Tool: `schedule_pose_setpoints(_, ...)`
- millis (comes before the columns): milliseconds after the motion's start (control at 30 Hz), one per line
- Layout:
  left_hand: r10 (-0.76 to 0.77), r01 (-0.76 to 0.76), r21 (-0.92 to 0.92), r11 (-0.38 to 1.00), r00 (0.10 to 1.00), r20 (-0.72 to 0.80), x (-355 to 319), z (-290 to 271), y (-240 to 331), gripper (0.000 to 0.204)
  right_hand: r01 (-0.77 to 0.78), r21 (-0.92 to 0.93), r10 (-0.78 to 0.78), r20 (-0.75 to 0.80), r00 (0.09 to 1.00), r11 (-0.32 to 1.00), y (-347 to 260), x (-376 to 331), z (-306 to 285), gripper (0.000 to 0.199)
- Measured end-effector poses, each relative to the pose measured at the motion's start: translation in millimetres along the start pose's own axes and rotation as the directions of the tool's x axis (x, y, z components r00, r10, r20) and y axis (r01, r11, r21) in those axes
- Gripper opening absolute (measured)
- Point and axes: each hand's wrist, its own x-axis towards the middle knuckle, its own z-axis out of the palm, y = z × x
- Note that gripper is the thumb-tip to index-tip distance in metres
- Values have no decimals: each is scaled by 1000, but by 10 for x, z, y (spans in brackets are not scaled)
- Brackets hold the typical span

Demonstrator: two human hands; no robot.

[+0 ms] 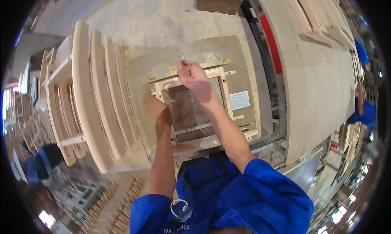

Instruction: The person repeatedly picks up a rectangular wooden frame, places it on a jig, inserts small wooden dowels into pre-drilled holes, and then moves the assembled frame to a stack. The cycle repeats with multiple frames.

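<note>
I see pale, unfinished wood in the frame (191,77) and the stacked slats (97,103). My sleeves (260,193) are bright blue. A white label (239,100) sits on the dull brown board (228,50); a red strip (271,42) runs beyond it.

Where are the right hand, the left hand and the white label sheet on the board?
right hand (194,76), head view, back of the hand.
left hand (163,111), head view, back of the hand.
white label sheet (239,100), head view, its middle.
</note>
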Motion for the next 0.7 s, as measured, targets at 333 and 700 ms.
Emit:
schedule_pose_setpoints(333, 63, -62, 15, 998, 996, -58, -5, -21, 101, 75, 373, -901, -455, 435, 777, -224, 901, -902, -1294, 34)
schedule_pose_setpoints(700, -117, 113, 38, 993, 984, 132, 27, -128, 137, 74, 309, -889, -478, 445, 758, -338, 831, -634, -1350, 34)
